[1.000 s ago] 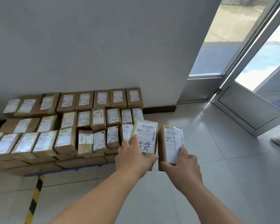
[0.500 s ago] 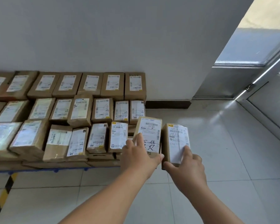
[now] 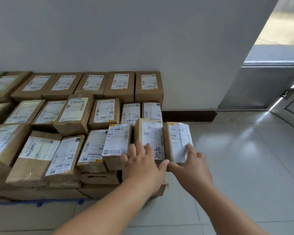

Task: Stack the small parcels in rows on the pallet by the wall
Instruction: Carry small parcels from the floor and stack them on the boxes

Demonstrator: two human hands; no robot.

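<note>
A parcel storeroom — labelled parcels [image 3: 71, 116] in rows on a blue pallet [image 3: 39, 203], tiled floor [image 3: 244, 167]

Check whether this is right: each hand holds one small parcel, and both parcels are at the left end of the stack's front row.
The end is wrong. In the head view the left hand holds the handwritten parcel and the right hand holds the yellow-marked parcel at the right end of the front row of the stack.
</note>
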